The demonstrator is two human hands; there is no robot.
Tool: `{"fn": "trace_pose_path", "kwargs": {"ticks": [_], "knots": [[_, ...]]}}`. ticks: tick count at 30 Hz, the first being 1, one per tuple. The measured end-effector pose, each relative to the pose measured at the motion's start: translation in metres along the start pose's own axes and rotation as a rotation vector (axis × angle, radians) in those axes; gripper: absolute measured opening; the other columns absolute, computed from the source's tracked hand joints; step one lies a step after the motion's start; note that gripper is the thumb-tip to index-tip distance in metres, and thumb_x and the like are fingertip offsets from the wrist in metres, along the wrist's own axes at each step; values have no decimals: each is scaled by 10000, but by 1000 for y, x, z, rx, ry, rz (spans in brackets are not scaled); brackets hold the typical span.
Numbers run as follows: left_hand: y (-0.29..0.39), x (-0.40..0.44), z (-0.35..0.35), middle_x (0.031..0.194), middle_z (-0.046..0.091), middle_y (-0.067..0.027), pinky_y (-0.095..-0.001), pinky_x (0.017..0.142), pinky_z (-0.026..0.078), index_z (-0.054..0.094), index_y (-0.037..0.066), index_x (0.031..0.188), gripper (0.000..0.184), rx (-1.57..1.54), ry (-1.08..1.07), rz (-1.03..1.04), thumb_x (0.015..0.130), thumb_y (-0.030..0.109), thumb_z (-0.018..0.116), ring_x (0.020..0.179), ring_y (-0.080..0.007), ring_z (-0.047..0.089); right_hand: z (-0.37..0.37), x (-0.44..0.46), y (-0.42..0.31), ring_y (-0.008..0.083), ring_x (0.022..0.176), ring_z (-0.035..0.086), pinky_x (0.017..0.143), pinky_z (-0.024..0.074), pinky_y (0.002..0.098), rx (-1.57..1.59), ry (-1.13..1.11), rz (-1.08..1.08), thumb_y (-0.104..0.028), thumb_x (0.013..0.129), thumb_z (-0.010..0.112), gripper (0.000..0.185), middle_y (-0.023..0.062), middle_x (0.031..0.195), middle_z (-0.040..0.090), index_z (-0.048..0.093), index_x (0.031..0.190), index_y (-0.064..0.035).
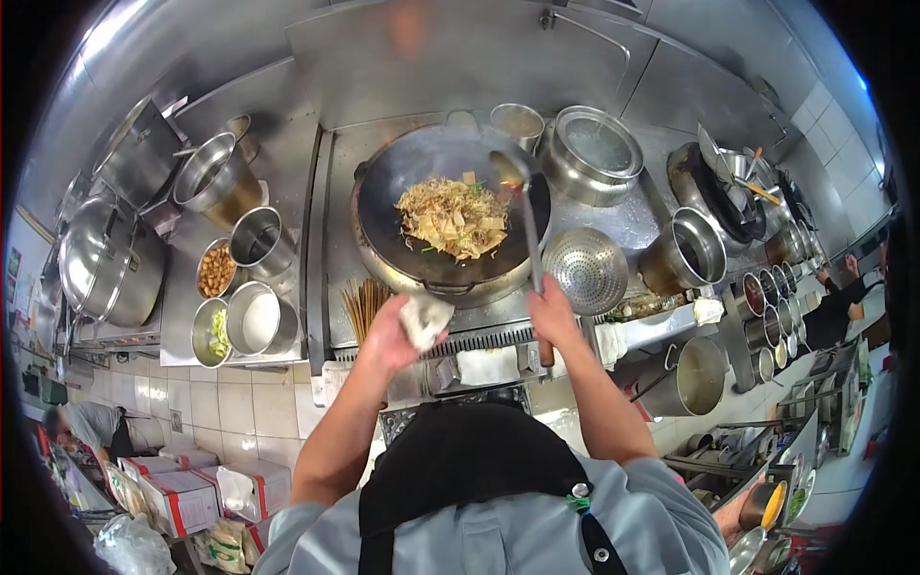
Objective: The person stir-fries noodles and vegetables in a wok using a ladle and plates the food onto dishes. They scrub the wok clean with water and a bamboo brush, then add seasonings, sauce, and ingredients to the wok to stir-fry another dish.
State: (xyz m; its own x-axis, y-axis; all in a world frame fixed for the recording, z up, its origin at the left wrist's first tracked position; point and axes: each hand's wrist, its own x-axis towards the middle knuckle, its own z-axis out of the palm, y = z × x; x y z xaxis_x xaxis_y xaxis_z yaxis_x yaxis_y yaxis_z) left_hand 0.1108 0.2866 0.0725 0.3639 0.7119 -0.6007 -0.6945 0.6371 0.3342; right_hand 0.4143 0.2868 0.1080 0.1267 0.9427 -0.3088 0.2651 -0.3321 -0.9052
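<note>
A large dark wok (383, 158) sits on the stove, holding a heap of stir-fried noodles (450, 220) with pale flat pieces and bits of green. My right hand (554, 311) is wrapped around the handle of a long ladle (531, 230). The ladle's bowl hangs over the wok's right side, apart from the noodles, with some reddish and green matter on it. At the wok's near left edge, my left hand (388, 335) is closed on a folded white cloth (425, 321). A bundle of thin sticks (364, 305) stands just beyond that hand.
A perforated strainer (585, 271) and a lidded steel pot (592, 153) stand right of the wok. On the left counter are steel containers, including one of white contents (260, 323) and a bowl of brown pieces (218, 268). Other people (91, 426) are at the far left and right.
</note>
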Motion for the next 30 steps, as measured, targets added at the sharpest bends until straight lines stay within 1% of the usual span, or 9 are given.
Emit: {"fn": "trace_pose_path", "kwargs": {"ticks": [3, 11, 14, 15, 17, 20, 22, 26, 30], "knots": [[11, 33, 17, 1199, 647, -135, -565, 933, 535, 547, 94, 1271, 370, 19, -41, -15, 1033, 377, 536, 1080, -347, 641, -15, 1, 0, 121, 481, 475, 391, 403, 307, 325, -401, 175, -119, 959, 576, 112, 23, 676, 517, 493, 1018, -72], [-13, 100, 17, 959, 700, -162, -427, 653, 561, 591, 13, 1031, 168, 54, 116, 105, 943, 141, 530, 799, -309, 686, -34, -82, -27, 72, 535, 444, 468, 398, 273, -198, -173, 1, -185, 977, 605, 547, -32, 699, 487, 441, 1488, -79], [-20, 9, 80, 918, 702, -144, -421, 571, 536, 571, 51, 978, 101, 52, 131, 67, 933, 112, 504, 720, -297, 681, -75, -128, -72, 73, 550, 483, 490, 410, 262, -375, -290, -7, -176, 950, 628, 594, -24, 711, 531, 462, 1515, -96], [-20, -3, 80, 916, 681, -189, -486, 677, 607, 562, 3, 1003, 120, 102, 124, 57, 948, 69, 478, 735, -321, 685, -81, -132, -88, 87, 590, 507, 539, 437, 274, -413, -340, 55, -179, 952, 620, 589, 3, 747, 556, 468, 1516, -103], [-21, -13, 91, 956, 724, -154, -406, 547, 508, 576, 57, 977, 112, 60, 213, 33, 939, 112, 485, 720, -277, 674, -86, -143, -101, 114, 670, 555, 635, 491, 298, -486, -452, 205, -187, 956, 604, 579, 59, 819, 604, 479, 1517, -118], [-29, 16, 49, 966, 720, -164, -418, 606, 554, 598, 23, 998, 136, 72, 103, 139, 939, 78, 488, 767, -274, 692, -56, -97, -31, 415, 955, 702, 857, 542, 447, -689, -291, -516, -197, 952, 613, 606, 267, 1044, 707, 438, 1501, -10], [-56, 3, 27, 965, 715, -173, -430, 629, 579, 606, 0, 1038, 171, 84, 54, 214, 942, 65, 479, 800, -292, 701, -23, -85, -36, 491, 1103, 632, 956, 504, 479, -764, -225, -271, -186, 959, 599, 620, 322, 1150, 669, 398, 1498, 44], [-85, -53, 14, 991, 720, -204, -467, 706, 612, 577, -29, 1179, 257, 136, 111, 198, 974, 85, 474, 870, -333, 715, -38, -106, -50, 467, 1139, 629, 990, 490, 459, -594, -240, -445, -175, 965, 599, 605, 349, 1199, 637, 399, 1491, 49], [-24, -34, 79, 902, 716, -190, -403, 620, 562, 575, 45, 1002, 120, 66, 199, 139, 986, 131, 493, 720, -279, 666, -53, -124, -84, 458, 1152, 623, 990, 484, 445, -576, -367, -146, -181, 960, 606, 577, 293, 1244, 644, 435, 1484, -12]]}}
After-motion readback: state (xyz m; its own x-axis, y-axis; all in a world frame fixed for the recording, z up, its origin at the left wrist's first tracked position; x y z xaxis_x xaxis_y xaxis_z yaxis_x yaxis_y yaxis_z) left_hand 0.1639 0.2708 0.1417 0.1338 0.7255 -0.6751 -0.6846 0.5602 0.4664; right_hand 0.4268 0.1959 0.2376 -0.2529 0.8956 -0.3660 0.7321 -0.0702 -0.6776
